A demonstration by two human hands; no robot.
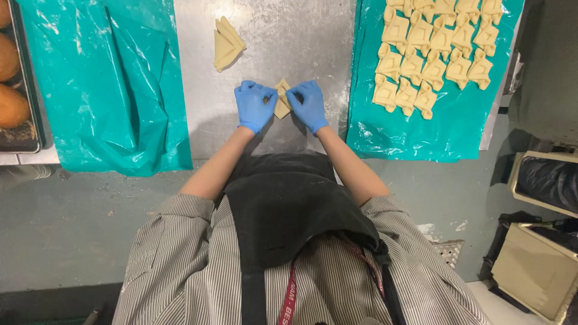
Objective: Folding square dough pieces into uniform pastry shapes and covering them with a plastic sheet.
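Item: folded dough piece [282,103]; pale yellow, diamond-shaped; lies on the bare steel tabletop [301,36], in the middle strip between two teal sheets; held from both sides.

Left hand [254,105]: blue glove; fingers curled over the left corner of the dough piece, pinching it; forearm bare, striped sleeve rolled at the elbow.

Right hand [308,105]: blue glove; fingertips closed on the right corner of the same dough piece; the two hands almost meet above it.

Stack of dough squares [226,43]: same pale colour, flat and slightly fanned; on the tabletop beyond the hands, a little to the left, apart from the held piece.

Shaped pastries [435,53]: many folded pieces with a raised knot, set close in slanting rows; on the right teal plastic sheet [445,129], which hangs over the near edge of the tabletop.

Left teal plastic sheet [102,90]: crumpled, creased, nothing resting on it; also draped over the near edge.

Baking tray [30,135]: dark, at the far left edge of the view; carries round brown baked buns [11,105], only partly in view.

Person: striped shirt, black apron [289,204], red lanyard [288,301] at the chest.

Floor [72,229]: grey; cream-coloured bins with dark liners [545,180] at the right.
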